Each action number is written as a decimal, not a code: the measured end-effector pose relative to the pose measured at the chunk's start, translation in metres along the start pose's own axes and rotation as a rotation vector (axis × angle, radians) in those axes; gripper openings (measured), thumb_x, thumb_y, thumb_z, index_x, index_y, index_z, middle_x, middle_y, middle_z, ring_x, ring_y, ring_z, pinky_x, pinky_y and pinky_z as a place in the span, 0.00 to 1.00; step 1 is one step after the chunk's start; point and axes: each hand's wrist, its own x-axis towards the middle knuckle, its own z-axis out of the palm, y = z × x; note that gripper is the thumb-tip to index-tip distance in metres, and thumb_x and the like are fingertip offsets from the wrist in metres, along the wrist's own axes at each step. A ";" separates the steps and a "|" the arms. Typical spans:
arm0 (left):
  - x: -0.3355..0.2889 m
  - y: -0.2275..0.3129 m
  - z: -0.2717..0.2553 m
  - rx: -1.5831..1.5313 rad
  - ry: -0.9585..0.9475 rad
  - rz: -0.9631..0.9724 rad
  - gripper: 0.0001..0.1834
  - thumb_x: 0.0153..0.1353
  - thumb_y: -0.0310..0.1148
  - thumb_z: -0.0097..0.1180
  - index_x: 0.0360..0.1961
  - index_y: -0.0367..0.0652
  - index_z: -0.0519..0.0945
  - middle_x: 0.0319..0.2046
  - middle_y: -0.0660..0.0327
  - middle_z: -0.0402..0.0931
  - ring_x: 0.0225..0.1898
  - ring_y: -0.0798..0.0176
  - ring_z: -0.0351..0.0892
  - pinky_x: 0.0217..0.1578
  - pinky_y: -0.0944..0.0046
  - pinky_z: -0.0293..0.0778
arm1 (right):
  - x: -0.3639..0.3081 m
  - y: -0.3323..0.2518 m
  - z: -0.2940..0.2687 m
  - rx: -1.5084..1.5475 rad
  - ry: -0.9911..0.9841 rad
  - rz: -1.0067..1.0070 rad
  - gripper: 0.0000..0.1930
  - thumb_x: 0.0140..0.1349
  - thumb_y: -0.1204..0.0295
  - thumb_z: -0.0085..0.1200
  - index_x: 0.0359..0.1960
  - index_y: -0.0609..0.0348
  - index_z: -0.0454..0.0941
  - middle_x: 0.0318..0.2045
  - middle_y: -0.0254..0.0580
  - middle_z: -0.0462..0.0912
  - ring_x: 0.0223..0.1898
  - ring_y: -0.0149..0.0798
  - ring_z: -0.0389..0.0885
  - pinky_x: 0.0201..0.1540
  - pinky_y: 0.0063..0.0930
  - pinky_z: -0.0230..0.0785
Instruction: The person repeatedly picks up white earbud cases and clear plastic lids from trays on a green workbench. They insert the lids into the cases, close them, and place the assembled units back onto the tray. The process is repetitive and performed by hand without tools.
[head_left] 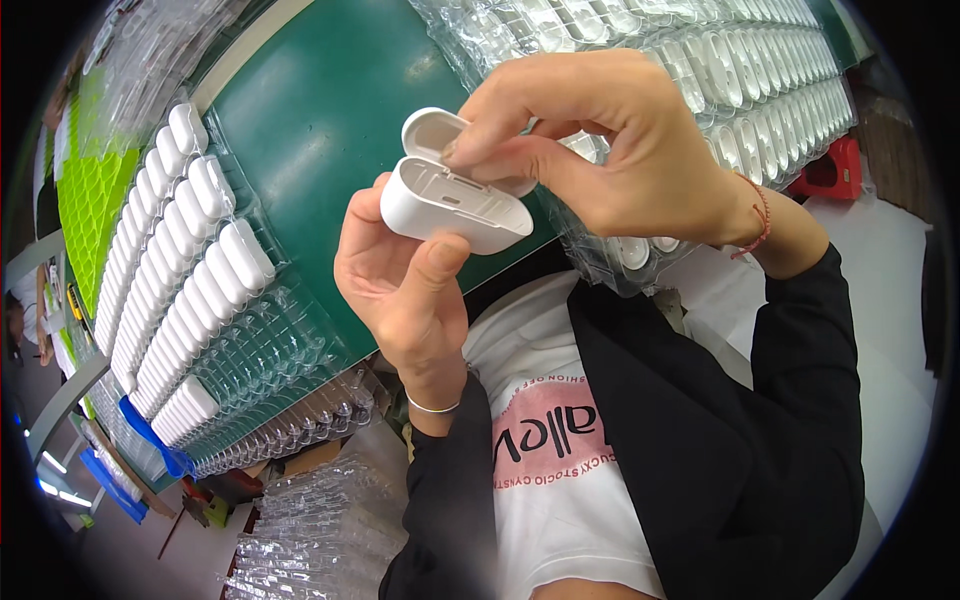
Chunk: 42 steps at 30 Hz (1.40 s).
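My left hand (400, 285) holds a white plastic earbud case (450, 205) by its body, thumb pressed on its front side. The case's hinged lid (430, 130) stands flipped up. My right hand (610, 140) comes in from the right, above the case. Its fingertips pinch at the hinge area, touching the lid and the case's upper face. Both hands hover over the green table mat (320, 110), close to my chest.
A clear blister tray (260, 350) on the left carries rows of white cases (185, 260). Another clear tray with white parts (740, 80) lies at the upper right. Stacked empty clear trays (310, 530) sit below the table edge. A red object (835, 170) stands at the right.
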 end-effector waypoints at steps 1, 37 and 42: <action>-0.001 0.001 0.000 -0.012 0.005 -0.011 0.32 0.56 0.32 0.67 0.57 0.28 0.68 0.49 0.51 0.76 0.50 0.58 0.78 0.53 0.59 0.73 | 0.000 0.000 0.000 0.019 -0.004 -0.007 0.09 0.55 0.87 0.56 0.36 0.64 0.83 0.34 0.40 0.84 0.35 0.30 0.84 0.37 0.21 0.78; 0.001 0.004 0.014 0.132 -0.020 0.194 0.21 0.51 0.16 0.66 0.46 0.34 0.73 0.40 0.60 0.71 0.45 0.66 0.75 0.51 0.64 0.70 | 0.006 -0.015 0.008 0.266 -0.068 0.243 0.14 0.61 0.78 0.56 0.49 0.61 0.74 0.43 0.36 0.79 0.48 0.28 0.78 0.49 0.24 0.75; 0.001 0.003 0.017 0.139 -0.012 0.194 0.21 0.50 0.16 0.66 0.45 0.34 0.73 0.40 0.60 0.72 0.45 0.65 0.75 0.51 0.63 0.70 | 0.006 -0.016 0.009 0.312 -0.071 0.308 0.13 0.61 0.78 0.56 0.48 0.63 0.73 0.42 0.37 0.79 0.48 0.28 0.78 0.48 0.23 0.75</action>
